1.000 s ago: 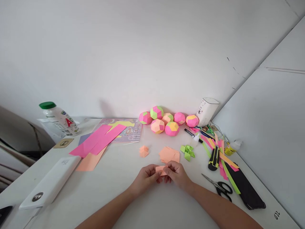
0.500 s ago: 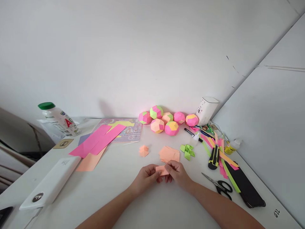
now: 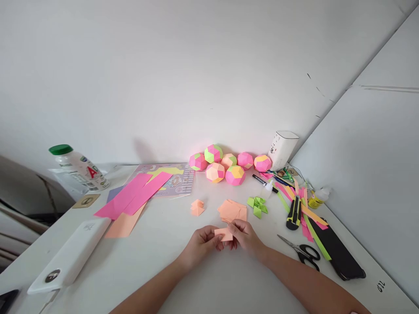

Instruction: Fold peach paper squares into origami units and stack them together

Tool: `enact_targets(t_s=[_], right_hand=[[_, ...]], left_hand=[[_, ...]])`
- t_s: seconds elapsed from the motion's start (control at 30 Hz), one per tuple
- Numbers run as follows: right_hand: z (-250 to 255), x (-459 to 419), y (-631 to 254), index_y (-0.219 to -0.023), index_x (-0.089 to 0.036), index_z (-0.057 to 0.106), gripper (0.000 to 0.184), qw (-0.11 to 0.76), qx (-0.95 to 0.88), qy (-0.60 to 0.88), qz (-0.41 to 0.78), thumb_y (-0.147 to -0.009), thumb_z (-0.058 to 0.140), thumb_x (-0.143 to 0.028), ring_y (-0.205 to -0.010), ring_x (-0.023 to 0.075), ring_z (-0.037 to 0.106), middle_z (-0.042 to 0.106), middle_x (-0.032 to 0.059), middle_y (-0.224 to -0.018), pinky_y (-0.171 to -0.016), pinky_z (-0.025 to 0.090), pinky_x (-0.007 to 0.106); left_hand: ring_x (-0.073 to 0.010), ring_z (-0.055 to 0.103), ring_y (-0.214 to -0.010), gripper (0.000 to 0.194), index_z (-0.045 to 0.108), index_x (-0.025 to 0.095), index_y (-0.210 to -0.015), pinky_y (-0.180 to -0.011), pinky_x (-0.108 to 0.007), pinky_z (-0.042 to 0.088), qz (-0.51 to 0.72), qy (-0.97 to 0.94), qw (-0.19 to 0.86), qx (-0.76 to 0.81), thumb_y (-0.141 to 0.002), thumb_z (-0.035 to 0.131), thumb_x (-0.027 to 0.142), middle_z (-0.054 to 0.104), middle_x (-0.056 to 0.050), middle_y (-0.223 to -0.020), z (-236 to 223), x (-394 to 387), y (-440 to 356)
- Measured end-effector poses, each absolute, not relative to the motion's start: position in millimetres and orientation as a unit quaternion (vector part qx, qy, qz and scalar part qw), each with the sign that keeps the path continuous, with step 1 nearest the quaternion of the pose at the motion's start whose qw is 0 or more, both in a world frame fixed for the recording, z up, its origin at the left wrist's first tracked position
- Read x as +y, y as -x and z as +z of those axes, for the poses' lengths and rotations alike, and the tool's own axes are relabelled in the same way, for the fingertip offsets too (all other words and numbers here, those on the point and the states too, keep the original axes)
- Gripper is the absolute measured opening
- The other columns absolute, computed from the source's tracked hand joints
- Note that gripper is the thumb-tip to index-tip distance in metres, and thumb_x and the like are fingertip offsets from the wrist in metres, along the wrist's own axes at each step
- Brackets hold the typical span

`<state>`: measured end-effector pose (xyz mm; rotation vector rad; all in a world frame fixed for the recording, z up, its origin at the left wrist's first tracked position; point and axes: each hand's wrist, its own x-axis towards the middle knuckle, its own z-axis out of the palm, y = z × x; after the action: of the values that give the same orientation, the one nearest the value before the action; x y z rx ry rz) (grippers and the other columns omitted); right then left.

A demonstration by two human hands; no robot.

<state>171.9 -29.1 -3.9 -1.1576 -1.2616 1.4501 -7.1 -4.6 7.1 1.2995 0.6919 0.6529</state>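
A small folded piece of peach paper [image 3: 224, 234] is pinched between both hands above the table's near middle. My left hand [image 3: 203, 241] grips its left end, thumb in front. At its right end my right hand [image 3: 245, 237] holds it between thumb and fingers, the other fingertips curled behind. Just beyond the hands lies a stack of peach paper pieces [image 3: 233, 210]. Small folded peach units [image 3: 197, 207] sit to its left, and folded green units [image 3: 258, 206] to its right.
Several multicoloured paper balls [image 3: 215, 172] stand along the wall. Scissors [image 3: 303, 250], a yellow-black box cutter [image 3: 294, 213] and a black case [image 3: 340, 250] with paper strips lie right. Leftward are pink sheets [image 3: 131, 196], a long white box [image 3: 72, 253] and a green-capped bottle [image 3: 80, 168].
My right thumb and fingers have shifted slightly on the paper's right end, showing more of its face. The camera view has moved a little; the other things stay in place.
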Motion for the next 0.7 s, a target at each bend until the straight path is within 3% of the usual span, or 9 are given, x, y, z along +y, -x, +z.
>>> enact_targets(t_s=[0.7], right_hand=[[-1.8,-30.7,-170.1,-0.067,-0.018,0.046,0.043,0.434,-0.529,0.47,0.558,-0.088,0.04,-0.054,-0.043,0.0101,0.05,0.055,-0.0014,-0.053,-0.043,0.039,0.022]], left_hand=[[-0.0165,0.061,-0.068,0.03,0.061,0.016,-0.079,-0.07,-0.029,0.047,0.286,-0.58,0.675,0.354,-0.079,0.059,0.045,0.068,-0.004,-0.068,5.4,-3.1,8.4]])
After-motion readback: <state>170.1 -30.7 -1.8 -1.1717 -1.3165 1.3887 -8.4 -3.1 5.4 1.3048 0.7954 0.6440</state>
